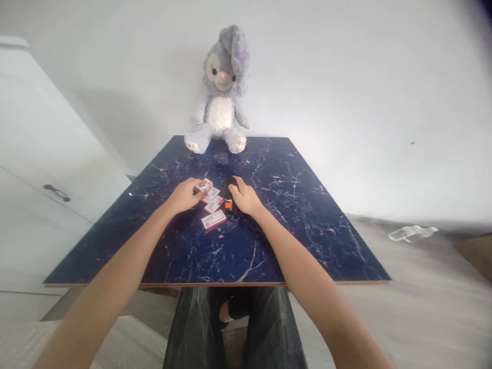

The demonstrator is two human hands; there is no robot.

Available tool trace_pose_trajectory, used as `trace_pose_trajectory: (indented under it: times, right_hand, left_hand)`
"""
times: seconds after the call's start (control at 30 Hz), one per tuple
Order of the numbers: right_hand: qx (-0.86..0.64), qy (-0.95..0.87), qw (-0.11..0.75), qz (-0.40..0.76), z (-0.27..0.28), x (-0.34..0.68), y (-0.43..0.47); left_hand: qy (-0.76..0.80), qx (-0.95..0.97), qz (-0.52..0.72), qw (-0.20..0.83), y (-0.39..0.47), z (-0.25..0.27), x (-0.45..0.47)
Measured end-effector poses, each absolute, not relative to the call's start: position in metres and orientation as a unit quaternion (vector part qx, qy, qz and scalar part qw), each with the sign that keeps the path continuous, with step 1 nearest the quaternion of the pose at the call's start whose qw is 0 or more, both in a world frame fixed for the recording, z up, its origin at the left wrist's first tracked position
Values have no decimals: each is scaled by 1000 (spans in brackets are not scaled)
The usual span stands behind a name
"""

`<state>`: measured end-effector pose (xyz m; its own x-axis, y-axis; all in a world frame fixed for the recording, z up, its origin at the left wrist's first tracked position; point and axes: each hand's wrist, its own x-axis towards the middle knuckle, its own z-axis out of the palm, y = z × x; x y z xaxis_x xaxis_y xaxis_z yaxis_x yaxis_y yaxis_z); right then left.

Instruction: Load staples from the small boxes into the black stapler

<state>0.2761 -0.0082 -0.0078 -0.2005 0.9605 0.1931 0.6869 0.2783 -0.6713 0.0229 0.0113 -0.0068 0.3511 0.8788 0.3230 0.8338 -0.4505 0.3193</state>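
Observation:
On the dark blue table, my left hand (188, 195) is closed around a small white-and-red box (203, 185). Below that box, more small flat white-and-red boxes (213, 204) lie overlapping. One separate white-and-red box (214, 220) rests nearer to me. My right hand (245, 197) is wrapped around a black object (231, 182), whose kind I cannot make out. A small orange piece (228, 205) shows just below it, beside the fingers; whether the two are joined is unclear.
A grey plush rabbit (220, 115) sits at the far end of the marble-patterned table (307, 230), against the wall. A white cabinet (34, 154) stands on the left. Crumpled clear plastic (413, 233) lies on the floor to the right.

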Motion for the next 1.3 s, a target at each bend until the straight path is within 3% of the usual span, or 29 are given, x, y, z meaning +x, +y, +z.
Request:
trace_pose_trajectory:
  times: [0.47,0.6,0.77,0.97,1.13,1.3]
  right_hand:
    - [-583,-729,297,199,-3,280,-8]
    - [-567,-727,341,183,-1,281,-8]
    - [-530,-727,405,165,1,281,-13]
    - [-513,-708,466,134,2,280,-14]
    - [-524,-703,458,145,-4,276,-12]
    - [-518,-714,422,211,-8,277,-6]
  left_hand:
    - [436,863,162,199,-8,16,29]
    - [401,873,115,253,-14,21,28]
    - [455,862,101,198,-17,25,28]
    - [397,888,188,137,-29,27,57]
    - [376,907,169,87,-48,23,87]
    - [383,906,144,112,-44,19,82]
